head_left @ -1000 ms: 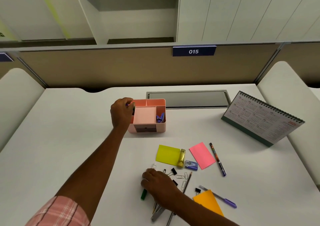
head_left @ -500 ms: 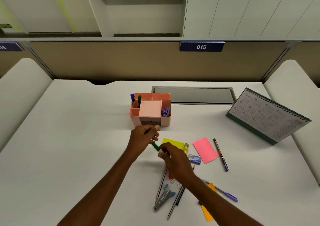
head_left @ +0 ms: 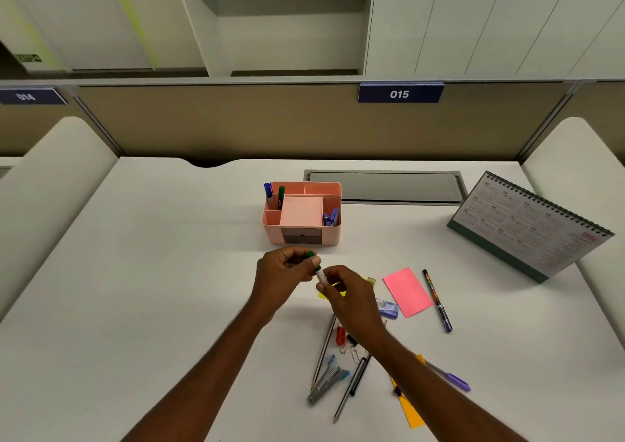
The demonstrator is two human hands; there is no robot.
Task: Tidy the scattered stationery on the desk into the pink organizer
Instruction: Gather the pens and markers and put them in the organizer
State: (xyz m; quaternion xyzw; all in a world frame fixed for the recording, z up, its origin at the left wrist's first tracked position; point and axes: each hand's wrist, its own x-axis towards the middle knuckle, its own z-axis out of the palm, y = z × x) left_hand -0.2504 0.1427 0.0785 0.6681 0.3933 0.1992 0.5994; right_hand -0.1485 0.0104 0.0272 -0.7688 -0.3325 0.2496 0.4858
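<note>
The pink organizer (head_left: 333, 232) stands mid-desk with a blue pen (head_left: 268, 192) and a green pen (head_left: 281, 195) upright in its left slot and a purple clip in its right one. Just in front of it, both hands hold a green-capped marker (head_left: 317, 267): my left hand (head_left: 282, 277) pinches the cap end, my right hand (head_left: 348, 294) grips the white barrel. Scattered near me lie a pink note (head_left: 407, 291), a dark pen (head_left: 437, 301), a purple pen (head_left: 449, 378), pencils (head_left: 323, 350), a stapler (head_left: 326, 382), a red clip and paper clips.
A desk calendar (head_left: 531, 225) stands at the right. A grey cable hatch (head_left: 385, 186) is set into the desk behind the organizer. A yellow note (head_left: 340, 292) lies partly under my right hand, an orange one (head_left: 411, 411) under my right forearm. Padded dividers flank the desk.
My left hand left the organizer and came back toward me. My right hand lifted the green marker off the desk, and now both hands hold it together in front of the organizer.
</note>
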